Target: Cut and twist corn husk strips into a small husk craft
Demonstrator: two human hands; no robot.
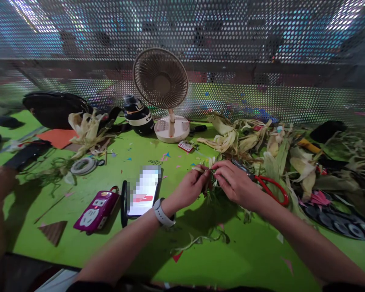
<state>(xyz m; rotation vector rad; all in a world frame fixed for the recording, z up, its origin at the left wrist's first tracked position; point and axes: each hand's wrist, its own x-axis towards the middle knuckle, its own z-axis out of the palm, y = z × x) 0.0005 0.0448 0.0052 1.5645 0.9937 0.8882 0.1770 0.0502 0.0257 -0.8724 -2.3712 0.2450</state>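
Observation:
My left hand (190, 186), with a pale watch on its wrist, is closed around a small bundle of corn husk (211, 162) over the green table. Close against it, my right hand (234, 182) pinches at the same bundle with thumb and fingertips. Leafy strips dangle below the fingers, and the exact grip is partly hidden. Beside my right hand lie red-handled scissors (273, 190), their blades partly covered by husks. Dry corn husks (225, 136) are heaped behind and to the right. A loose twisted strip (197, 241) rests on the table in front.
A fan (161, 81) and a dark bottle (138, 115) stand at the back, before a perforated metal screen. A phone (146, 190), a purple device (95, 211) and a tape roll (83, 165) lie left. Another person's hand (0, 182) shows at the left edge.

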